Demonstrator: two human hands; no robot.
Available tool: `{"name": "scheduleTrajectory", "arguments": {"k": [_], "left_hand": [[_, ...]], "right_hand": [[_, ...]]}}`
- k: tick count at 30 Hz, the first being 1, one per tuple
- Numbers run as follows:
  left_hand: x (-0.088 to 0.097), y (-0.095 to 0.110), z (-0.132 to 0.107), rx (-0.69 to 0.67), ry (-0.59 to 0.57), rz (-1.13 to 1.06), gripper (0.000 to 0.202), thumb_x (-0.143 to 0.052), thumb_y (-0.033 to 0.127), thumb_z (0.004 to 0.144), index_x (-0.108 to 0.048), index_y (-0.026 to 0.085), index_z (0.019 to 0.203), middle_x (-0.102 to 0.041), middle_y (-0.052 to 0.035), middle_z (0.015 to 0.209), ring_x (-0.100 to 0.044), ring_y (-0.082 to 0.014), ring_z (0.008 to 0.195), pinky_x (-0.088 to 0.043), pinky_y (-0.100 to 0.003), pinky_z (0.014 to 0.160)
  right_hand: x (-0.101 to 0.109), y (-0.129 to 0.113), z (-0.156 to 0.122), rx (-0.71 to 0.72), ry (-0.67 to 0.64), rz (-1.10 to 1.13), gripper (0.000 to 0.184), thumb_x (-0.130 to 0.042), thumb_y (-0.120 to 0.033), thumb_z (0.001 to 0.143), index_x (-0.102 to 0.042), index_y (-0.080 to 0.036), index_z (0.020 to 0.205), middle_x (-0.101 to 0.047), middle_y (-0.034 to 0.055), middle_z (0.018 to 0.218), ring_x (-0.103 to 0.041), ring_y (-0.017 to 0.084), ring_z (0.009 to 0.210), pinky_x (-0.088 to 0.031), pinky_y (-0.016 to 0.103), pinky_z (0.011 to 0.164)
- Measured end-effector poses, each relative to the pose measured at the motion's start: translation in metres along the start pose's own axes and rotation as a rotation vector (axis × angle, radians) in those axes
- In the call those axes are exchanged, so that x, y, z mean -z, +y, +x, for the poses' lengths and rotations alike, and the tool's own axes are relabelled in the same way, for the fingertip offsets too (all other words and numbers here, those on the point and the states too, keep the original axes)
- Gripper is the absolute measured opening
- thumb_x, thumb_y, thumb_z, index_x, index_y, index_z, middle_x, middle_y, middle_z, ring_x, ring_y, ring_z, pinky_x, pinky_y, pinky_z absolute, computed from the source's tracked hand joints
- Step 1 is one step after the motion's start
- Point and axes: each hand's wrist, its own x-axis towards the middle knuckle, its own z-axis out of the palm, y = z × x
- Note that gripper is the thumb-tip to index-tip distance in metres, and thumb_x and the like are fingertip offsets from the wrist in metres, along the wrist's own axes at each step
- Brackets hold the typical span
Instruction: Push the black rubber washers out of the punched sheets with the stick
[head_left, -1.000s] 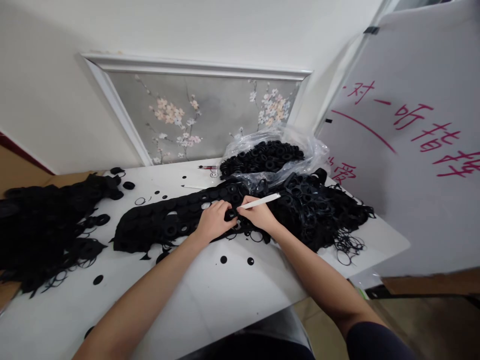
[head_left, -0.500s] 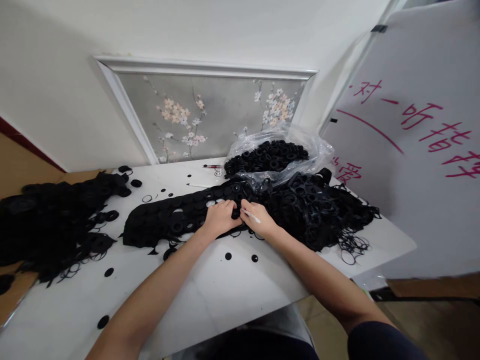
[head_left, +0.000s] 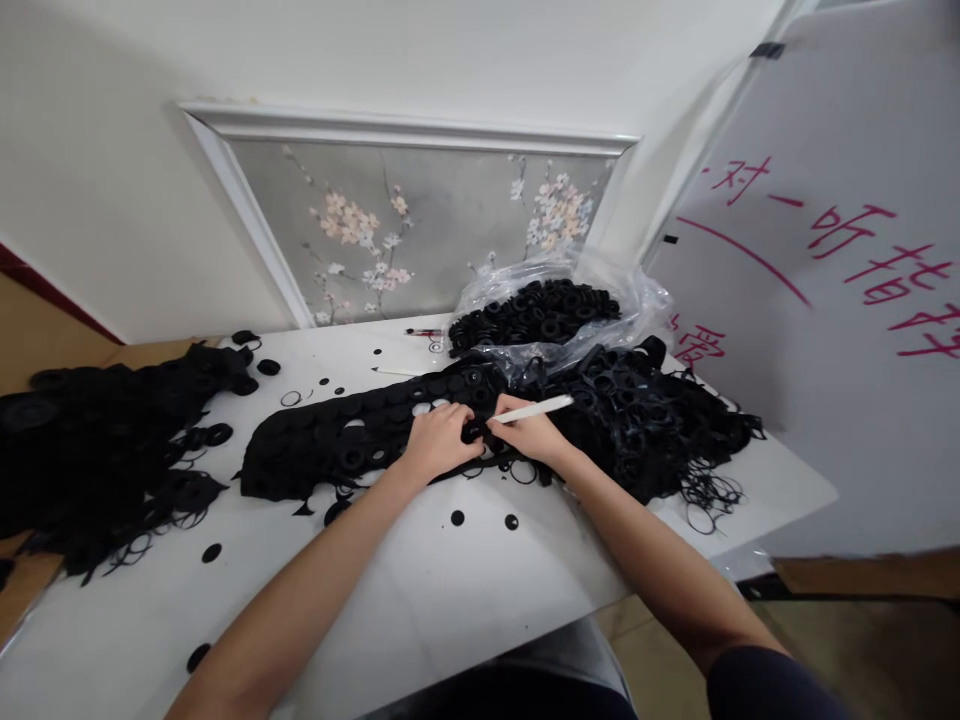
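- Across the table point(head_left: 420, 590), likely light, floppy black sheet point(head_left: 307, 445); best held near edge.
- Pinching white pen point(head_left: 540, 408) with right hand point(head_left: 531, 434).
- With left hand point(head_left: 436, 442) bent over sheet, cannot tell grip.

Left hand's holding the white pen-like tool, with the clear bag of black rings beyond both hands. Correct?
Not quite: the head view shows the white pen-like tool in the right hand, not the left hand. The clear bag of black rings does sit beyond both hands.
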Motion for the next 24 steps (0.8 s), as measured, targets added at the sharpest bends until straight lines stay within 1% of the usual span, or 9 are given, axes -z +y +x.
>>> {"name": "scheduleTrajectory", "arguments": {"k": [4,7,10,12,14,16,19,21,24], "left_hand": [[0.018,-0.011,-0.004,-0.057,-0.097,-0.076,0.036,-0.054,0.039,0.085,-0.060,0.022,0.116,-0.067,-0.0043,0.112,-0.062,-0.0227,0.104,-0.048,-0.031,0.084],[0.041,-0.019,-0.013,-0.121,-0.215,-0.187,0.051,-0.059,0.048,0.083,-0.053,0.023,0.127,-0.061,-0.0057,0.126,-0.060,-0.0228,0.110,-0.048,-0.030,0.089],[0.059,-0.025,-0.028,-0.153,-0.231,-0.204,0.050,-0.065,0.045,0.080,-0.055,0.024,0.125,-0.057,-0.0063,0.129,-0.057,-0.0240,0.114,-0.045,-0.032,0.094],[0.063,-0.029,-0.040,-0.155,-0.236,-0.128,0.043,-0.068,0.042,0.078,-0.060,0.023,0.117,-0.060,-0.0056,0.122,-0.059,-0.0243,0.108,-0.045,-0.033,0.091],[0.059,-0.033,-0.050,-0.163,-0.256,-0.056,0.038,-0.069,0.039,0.077,-0.063,0.021,0.111,-0.063,-0.0051,0.113,-0.061,-0.0239,0.099,-0.047,-0.033,0.085],[0.052,-0.037,-0.056,-0.155,-0.244,-0.015,0.035,-0.068,0.036,0.079,-0.063,0.020,0.109,-0.064,-0.0049,0.106,-0.062,-0.0232,0.095,-0.048,-0.032,0.081],[0.041,-0.040,-0.059,-0.126,-0.219,-0.014,0.028,-0.064,0.031,0.081,-0.061,0.020,0.108,-0.063,-0.0036,0.101,-0.061,-0.0220,0.092,-0.047,-0.031,0.077],[0.036,-0.042,-0.060,-0.105,-0.213,-0.046,0.024,-0.064,0.029,0.081,-0.059,0.020,0.103,-0.062,-0.0021,0.096,-0.061,-0.0209,0.089,-0.047,-0.030,0.074],[0.028,-0.045,-0.065,-0.067,-0.149,-0.125,0.018,-0.065,0.026,0.078,-0.057,0.020,0.093,-0.060,0.0002,0.089,-0.059,-0.0186,0.084,-0.046,-0.030,0.073]], "right_hand": [[0.017,0.006,0.007,-0.052,-0.047,0.181,0.019,-0.053,-0.035,0.083,-0.045,-0.022,0.071,-0.069,0.0026,0.068,-0.064,0.016,0.062,-0.048,0.026,0.058],[0.029,-0.007,0.005,-0.111,0.026,0.358,0.023,-0.063,-0.039,0.078,-0.050,-0.021,0.071,-0.069,0.0026,0.067,-0.063,0.016,0.063,-0.049,0.028,0.061],[0.051,-0.037,-0.010,-0.130,0.185,0.551,0.024,-0.068,-0.040,0.076,-0.055,-0.022,0.071,-0.063,0.0000,0.063,-0.059,0.015,0.060,-0.047,0.028,0.061],[0.068,-0.057,-0.023,-0.110,0.289,0.725,0.029,-0.066,-0.047,0.077,-0.050,-0.024,0.068,-0.053,-0.0032,0.053,-0.052,0.014,0.051,-0.044,0.029,0.055],[0.074,-0.070,-0.034,-0.143,0.279,0.819,0.041,-0.057,-0.059,0.080,-0.041,-0.026,0.062,-0.039,-0.0058,0.040,-0.041,0.013,0.039,-0.040,0.029,0.048],[0.063,-0.073,-0.038,-0.223,0.087,0.817,0.043,-0.059,-0.059,0.078,-0.042,-0.025,0.058,-0.044,-0.0034,0.040,-0.045,0.015,0.041,-0.041,0.030,0.048],[0.024,-0.065,-0.035,-0.335,-0.134,0.678,0.028,-0.067,-0.042,0.076,-0.057,-0.022,0.060,-0.066,0.0036,0.062,-0.061,0.018,0.064,-0.045,0.028,0.057],[-0.003,-0.056,-0.030,-0.370,-0.162,0.550,0.022,-0.065,-0.035,0.078,-0.061,-0.020,0.062,-0.070,0.0046,0.071,-0.060,0.016,0.064,-0.043,0.025,0.055],[-0.028,-0.049,-0.025,-0.440,-0.172,0.470,0.022,-0.064,-0.034,0.077,-0.059,-0.019,0.061,-0.069,0.0020,0.064,-0.052,0.012,0.052,-0.038,0.022,0.047]]}}
